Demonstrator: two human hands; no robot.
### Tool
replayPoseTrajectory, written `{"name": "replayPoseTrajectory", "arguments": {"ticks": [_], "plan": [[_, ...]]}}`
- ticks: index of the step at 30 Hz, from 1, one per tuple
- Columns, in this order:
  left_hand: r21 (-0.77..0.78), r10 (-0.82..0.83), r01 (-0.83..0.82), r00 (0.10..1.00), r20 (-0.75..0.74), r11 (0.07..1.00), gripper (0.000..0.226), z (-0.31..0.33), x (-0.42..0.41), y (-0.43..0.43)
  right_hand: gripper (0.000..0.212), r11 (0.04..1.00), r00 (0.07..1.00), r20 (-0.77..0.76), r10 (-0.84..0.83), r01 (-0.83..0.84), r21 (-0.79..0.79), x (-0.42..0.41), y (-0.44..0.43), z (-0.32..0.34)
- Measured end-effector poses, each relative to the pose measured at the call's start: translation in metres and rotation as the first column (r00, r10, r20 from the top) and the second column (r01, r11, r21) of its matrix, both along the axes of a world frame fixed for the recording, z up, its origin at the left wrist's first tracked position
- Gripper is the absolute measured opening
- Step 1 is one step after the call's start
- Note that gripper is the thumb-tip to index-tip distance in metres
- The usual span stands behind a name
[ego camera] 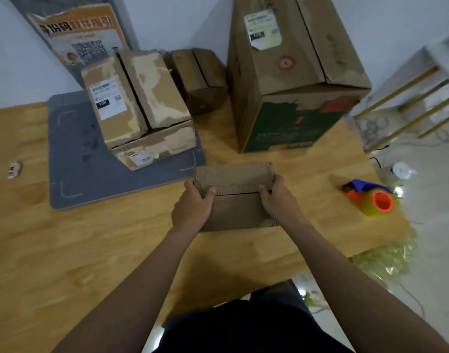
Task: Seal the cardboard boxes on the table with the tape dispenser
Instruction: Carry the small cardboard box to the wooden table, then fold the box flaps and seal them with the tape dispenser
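Currently the box point(237, 179) sits on the table point(65, 250) directly before the person, flaps folded down, the seam across its top untaped. Left hand point(191, 208) grips the box's left end, thumb over the top; right hand point(279, 200) grips its right end likewise. Dispenser point(371, 198) lies on its side well to the right of the box, untouched.

Risks noted:
- One hand must let go to fetch the dispenser, and the worn, creased flaps may spring up and open the seam.
- The table ends further right of the box, just past the dispenser, so a hasty reach could knock it off.
- The box's top looks stripped to bare fluting, and tape may bond poorly there.
- The box looks light and may slide under one hand as tape is drawn across
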State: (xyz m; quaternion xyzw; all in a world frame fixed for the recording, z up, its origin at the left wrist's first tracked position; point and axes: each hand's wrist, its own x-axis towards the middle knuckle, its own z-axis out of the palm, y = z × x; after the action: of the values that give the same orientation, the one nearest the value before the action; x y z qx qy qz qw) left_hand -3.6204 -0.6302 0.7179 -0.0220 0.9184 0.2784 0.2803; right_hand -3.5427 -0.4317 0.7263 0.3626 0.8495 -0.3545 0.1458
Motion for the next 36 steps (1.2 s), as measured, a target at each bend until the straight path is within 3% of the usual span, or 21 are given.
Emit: {"name": "replayPoseTrajectory", "arguments": {"ticks": [8,16,22,30,33,36], "plan": [[-0.113,0.221,-0.235,0.968,-0.121,0.966,0.065,-0.022,0.019,0.073,0.054,0.959,0.963,-0.066,0.262,-0.253,0.127,-0.016,0.085,-0.025],[0.09,0.36,-0.349,0.91,-0.205,0.933,0.069,-0.041,0.029,0.091,0.062,0.962,0.955,-0.158,0.251,-0.227,0.154,-0.016,0.106,-0.042],[0.172,0.373,-0.337,0.889,-0.265,0.926,0.063,-0.06,0.027,0.088,0.062,0.957,0.927,-0.279,0.25,-0.193,0.217,-0.013,0.109,-0.062],[0.219,0.316,-0.249,0.876,-0.365,0.943,0.05,-0.069,0.025,0.083,0.037,0.949,0.863,-0.399,0.309,-0.256,0.182,-0.012,0.115,-0.071],[0.201,0.272,-0.204,0.868,-0.415,0.958,0.059,-0.069,0.029,0.082,0.038,0.949,0.838,-0.446,0.314,-0.282,0.138,-0.005,0.119,-0.07],[0.214,0.267,-0.185,0.843,-0.467,0.959,0.052,-0.067,0.053,0.084,0.047,0.937,0.789,-0.507,0.346,-0.262,0.231,0.022,0.119,-0.073]]}}
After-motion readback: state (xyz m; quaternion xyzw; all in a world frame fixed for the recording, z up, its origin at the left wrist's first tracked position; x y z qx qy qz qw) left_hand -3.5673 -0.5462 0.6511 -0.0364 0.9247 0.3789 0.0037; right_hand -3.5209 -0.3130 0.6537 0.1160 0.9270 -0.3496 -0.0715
